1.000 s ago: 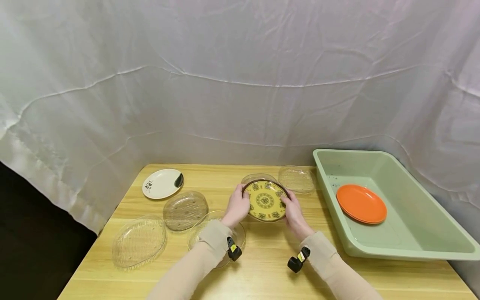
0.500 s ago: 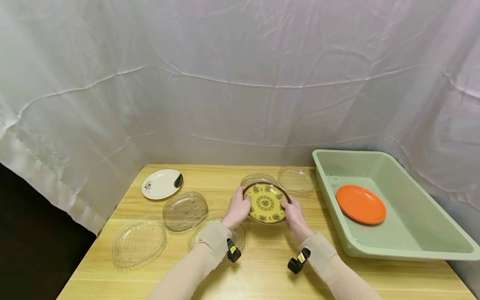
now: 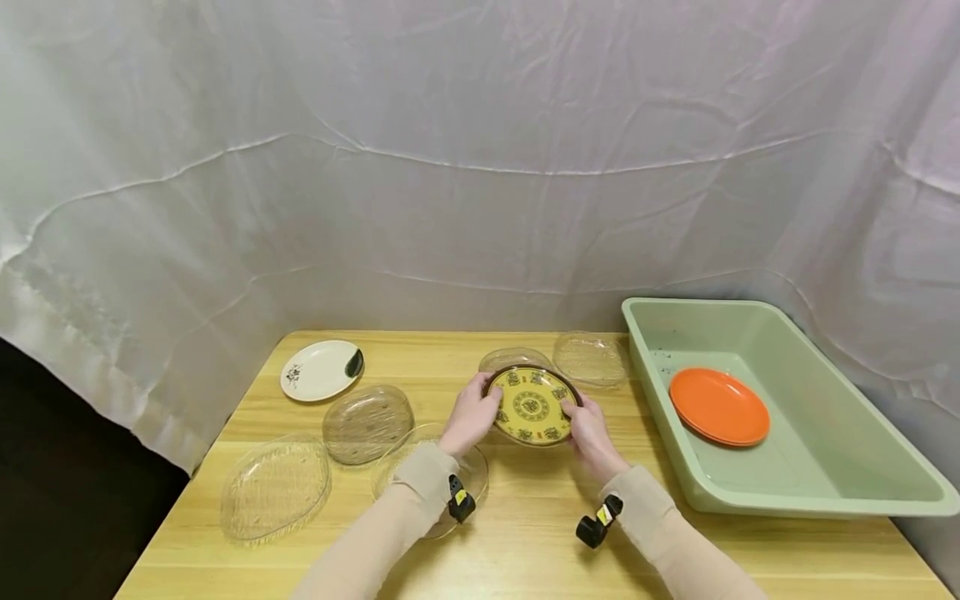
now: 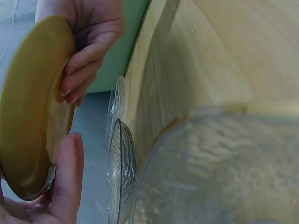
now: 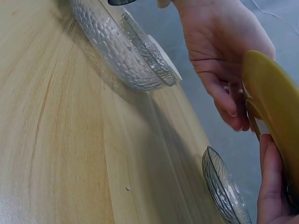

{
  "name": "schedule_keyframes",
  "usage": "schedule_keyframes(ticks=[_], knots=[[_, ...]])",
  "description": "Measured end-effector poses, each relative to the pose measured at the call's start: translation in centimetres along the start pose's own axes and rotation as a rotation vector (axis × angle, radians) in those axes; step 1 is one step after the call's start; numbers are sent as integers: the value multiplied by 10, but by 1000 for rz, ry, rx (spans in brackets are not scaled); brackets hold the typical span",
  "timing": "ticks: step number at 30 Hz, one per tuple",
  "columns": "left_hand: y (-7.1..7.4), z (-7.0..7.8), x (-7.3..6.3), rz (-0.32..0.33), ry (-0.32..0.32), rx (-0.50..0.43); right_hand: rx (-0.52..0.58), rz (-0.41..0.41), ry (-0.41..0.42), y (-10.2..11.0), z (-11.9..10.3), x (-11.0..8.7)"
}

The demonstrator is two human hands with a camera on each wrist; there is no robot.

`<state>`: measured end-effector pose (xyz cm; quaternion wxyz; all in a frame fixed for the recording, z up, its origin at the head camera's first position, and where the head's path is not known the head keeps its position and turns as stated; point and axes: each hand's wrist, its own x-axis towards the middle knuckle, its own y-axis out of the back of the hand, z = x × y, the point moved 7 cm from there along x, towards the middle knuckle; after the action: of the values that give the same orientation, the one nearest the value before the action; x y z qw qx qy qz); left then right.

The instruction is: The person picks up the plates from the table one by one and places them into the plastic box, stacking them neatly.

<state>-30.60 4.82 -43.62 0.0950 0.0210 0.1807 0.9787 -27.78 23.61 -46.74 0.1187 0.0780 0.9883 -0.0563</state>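
A yellow plate (image 3: 531, 407) with a dark brown rim and dark printed motifs is held above the table between both hands. My left hand (image 3: 474, 410) grips its left edge, thumb on the upper face. On the opposite edge my right hand (image 3: 591, 429) holds it the same way. Both wrist views show the plate's plain mustard underside (image 4: 32, 107), with fingers curled beneath it. Behind the plate lies a clear oval dish (image 3: 516, 358), partly hidden. A round clear glass bowl (image 3: 468, 479) sits under my left forearm, which covers part of it.
At right stands a green basin (image 3: 840, 467) holding an orange plate (image 3: 720, 406). A clear textured dish (image 3: 590, 360) lies beside its left wall. On the left are a white plate (image 3: 321, 370) with a dark green patch, a smoky dish (image 3: 367, 424) and a clear dish (image 3: 276, 489).
Both hands keep their grip on the yellow plate, which has tilted a little and dipped slightly. The head view has shifted slightly. Other dishes stay where they were.
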Motion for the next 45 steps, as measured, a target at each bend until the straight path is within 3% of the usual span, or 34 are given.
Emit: schedule_keyframes(ticks=[6,14,24,36,45], knots=[[7,1,5,27,-33,50,50,-3,-7,3,-3,-3],[13,5,5,69,-102,106,36,17,-4,5,-11,-8],[12,10,6,100,-108,100,143,38,-19,14,-26,-18],[7,17,10,115,-166,152,159,33,18,21,-48,-30],[-11,25,6,53,-192,175,75,28,22,34,-61,-39]])
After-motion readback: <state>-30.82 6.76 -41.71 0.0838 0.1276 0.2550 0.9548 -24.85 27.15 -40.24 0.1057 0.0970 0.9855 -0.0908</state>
